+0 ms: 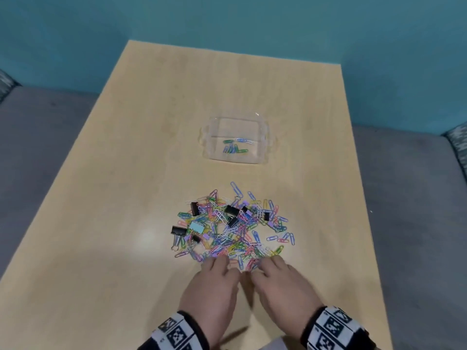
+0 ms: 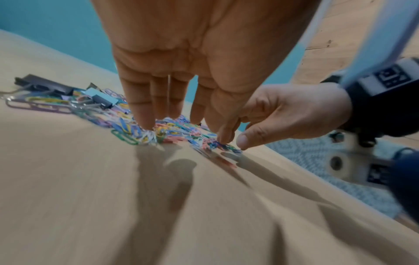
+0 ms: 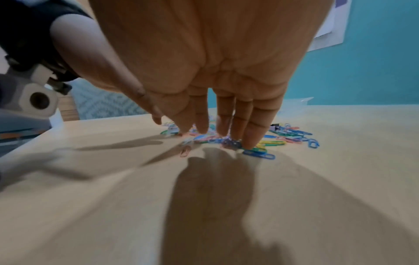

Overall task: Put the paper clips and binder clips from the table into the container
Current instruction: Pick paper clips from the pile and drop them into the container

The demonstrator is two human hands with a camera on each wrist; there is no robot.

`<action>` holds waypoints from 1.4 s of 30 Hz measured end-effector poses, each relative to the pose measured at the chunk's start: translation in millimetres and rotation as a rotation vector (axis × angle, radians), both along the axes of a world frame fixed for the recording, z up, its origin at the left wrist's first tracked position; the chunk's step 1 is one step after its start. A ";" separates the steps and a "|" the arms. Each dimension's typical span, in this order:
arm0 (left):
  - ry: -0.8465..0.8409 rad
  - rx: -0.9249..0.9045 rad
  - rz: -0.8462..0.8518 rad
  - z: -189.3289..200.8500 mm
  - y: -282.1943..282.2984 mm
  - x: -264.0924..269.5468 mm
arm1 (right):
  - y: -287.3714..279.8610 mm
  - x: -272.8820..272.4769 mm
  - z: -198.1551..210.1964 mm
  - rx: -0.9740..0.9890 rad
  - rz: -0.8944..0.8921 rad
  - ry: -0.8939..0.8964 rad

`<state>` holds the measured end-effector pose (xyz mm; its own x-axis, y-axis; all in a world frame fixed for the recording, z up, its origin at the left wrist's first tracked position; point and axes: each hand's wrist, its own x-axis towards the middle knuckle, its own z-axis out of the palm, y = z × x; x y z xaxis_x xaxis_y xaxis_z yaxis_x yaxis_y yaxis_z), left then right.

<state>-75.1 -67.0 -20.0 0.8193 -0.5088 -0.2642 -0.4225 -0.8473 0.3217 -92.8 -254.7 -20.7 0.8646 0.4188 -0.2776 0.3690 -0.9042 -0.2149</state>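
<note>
A pile of coloured paper clips [image 1: 235, 231] mixed with black binder clips [image 1: 179, 230] and one light blue binder clip [image 1: 197, 227] lies on the wooden table [image 1: 113, 198]. Beyond it stands a clear plastic container [image 1: 209, 147] holding a few paper clips [image 1: 233, 147]. My left hand [image 1: 219, 262] and right hand [image 1: 274, 261] sit side by side at the pile's near edge. In the left wrist view the left hand [image 2: 172, 122] has straight fingers, tips down on the clips [image 2: 145, 136]. The right hand [image 3: 217, 134] also touches the clips [image 3: 258, 154] with straight fingertips. Neither hand holds anything.
The table's left and right edges drop to a lower grey surface [image 1: 38, 160] on both sides. A teal wall [image 1: 227, 21] runs behind the far edge. Bare tabletop lies between the pile and the container, and to the left of the pile.
</note>
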 end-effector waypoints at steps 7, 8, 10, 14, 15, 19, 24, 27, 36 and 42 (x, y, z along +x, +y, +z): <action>0.110 0.131 0.126 -2.4 -9.7 11.7 | 3.8 4.9 -2.6 -0.084 -0.284 0.115; 0.092 0.156 0.112 -3.0 -13.6 14.5 | 6.5 8.2 -5.9 -0.075 -0.285 0.116; 0.051 0.203 0.095 -4.2 -21.4 20.7 | 12.3 17.8 -10.3 -0.067 -0.279 0.102; 0.007 0.257 0.078 -6.1 -34.8 34.7 | 20.7 34.3 -12.2 -0.068 -0.281 0.077; 0.011 0.261 0.080 -5.7 -37.1 37.9 | 21.7 37.0 -13.6 -0.059 -0.275 0.076; 0.039 0.249 0.077 -4.1 -39.8 46.0 | 23.1 44.1 -15.2 -0.047 -0.239 0.062; 0.061 0.211 0.020 0.0 -34.8 51.0 | 18.0 46.5 -5.2 -0.065 -0.158 0.080; 0.061 0.180 0.011 -0.2 -31.5 52.4 | 14.9 48.5 0.4 -0.017 -0.139 0.082; 0.090 0.071 0.108 -10.6 -22.3 63.1 | 2.6 61.3 4.9 0.048 -0.185 0.233; 0.299 -0.160 0.297 6.4 -10.4 80.5 | -9.1 80.6 14.4 0.265 -0.334 0.401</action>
<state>5.4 -77.4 -13.5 0.8356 -0.3172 -0.4485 -0.0374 -0.8474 0.5297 -12.2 -263.8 -6.3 0.8109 0.2410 -0.5333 -0.0838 -0.8541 -0.5133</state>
